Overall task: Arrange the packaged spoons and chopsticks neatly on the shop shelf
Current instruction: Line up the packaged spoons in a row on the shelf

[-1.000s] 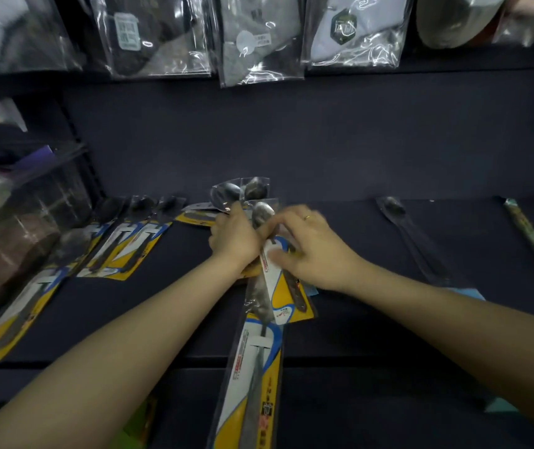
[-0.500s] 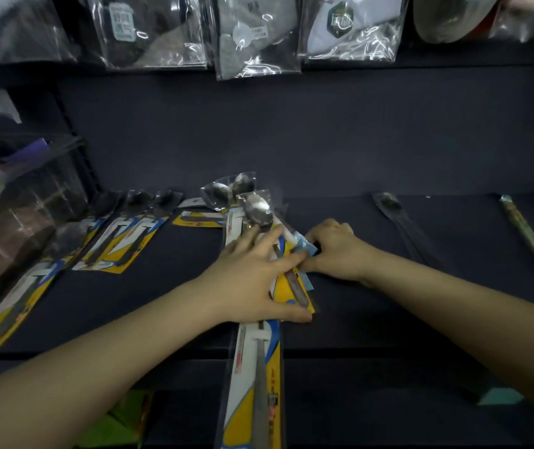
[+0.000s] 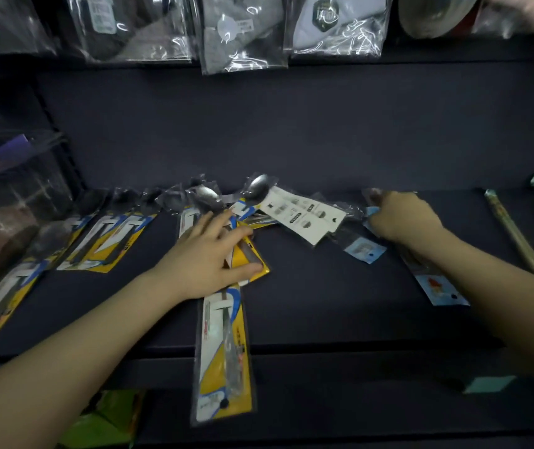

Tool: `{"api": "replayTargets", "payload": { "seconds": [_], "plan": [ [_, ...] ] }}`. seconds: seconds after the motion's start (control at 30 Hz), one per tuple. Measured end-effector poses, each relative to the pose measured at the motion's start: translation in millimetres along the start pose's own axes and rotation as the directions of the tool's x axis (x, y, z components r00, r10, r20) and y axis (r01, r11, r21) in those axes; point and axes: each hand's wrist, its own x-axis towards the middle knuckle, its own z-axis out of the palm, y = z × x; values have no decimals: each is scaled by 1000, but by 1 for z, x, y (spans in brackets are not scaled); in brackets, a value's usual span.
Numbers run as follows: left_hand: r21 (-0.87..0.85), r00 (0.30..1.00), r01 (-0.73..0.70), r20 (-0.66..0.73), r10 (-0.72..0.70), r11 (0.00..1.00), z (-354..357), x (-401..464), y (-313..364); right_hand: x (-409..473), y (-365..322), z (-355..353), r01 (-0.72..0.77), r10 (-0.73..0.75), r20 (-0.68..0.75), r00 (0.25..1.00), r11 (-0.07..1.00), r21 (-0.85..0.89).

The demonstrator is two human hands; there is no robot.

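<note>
the left hand (image 3: pixel 209 259) lies flat, fingers spread, pressing the yellow spoon pack (image 3: pixel 223 348), whose long axis overhangs the shelf (image 3: pixel 324 303) edge. the right hand (image 3: pixel 401 217) grips a blue-carded pack (image 3: pixel 437 283) further right.

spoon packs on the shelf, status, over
Left hand flat on the centre spoon packs. Right hand grips a blue pack. White-card pack lies askew between them; one long pack overhangs the shelf edge.
</note>
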Motion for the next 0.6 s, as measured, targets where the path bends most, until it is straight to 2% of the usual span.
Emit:
{"api": "replayTargets", "payload": {
  "seconds": [0.07,0.1,0.17,0.2,0.3,0.37,0.4,0.43,0.5,0.6],
  "plan": [
    [-2,999,-13,47,13,1000,1,4,0,-5,-7,0,66,-71,-30,997,987,-149],
    [4,998,-16,62,16,1000,1,7,0,-8,-13,0,154,-162,-40,986,975,-162],
    [5,998,-16,68,16,1000,2,13,0,-15,-25,2,355,-353,45,934,934,-42],
    [11,999,-17,51,17,1000,2,16,1,-19,-29,2,404,-407,128,905,914,45],
    [63,985,-43,-164,53,997,-3,26,9,-21,-29,2,392,-418,271,867,908,146],
    [29,940,-135,-313,137,990,-11,36,19,-18,-26,3,351,-398,265,878,913,208],
    [14,921,-200,-339,193,980,-15,42,24,-16,-26,3,353,-405,246,881,907,230],
    [19,910,-267,-324,259,964,-18,51,29,-13,-27,3,368,-420,214,882,897,244],
    [78,907,-372,-181,380,925,-20,72,39,-9,-29,4,398,-443,145,885,880,260],
    [170,915,-403,89,393,899,-22,102,52,-3,-29,9,366,-411,98,906,880,303]
  ]
}}
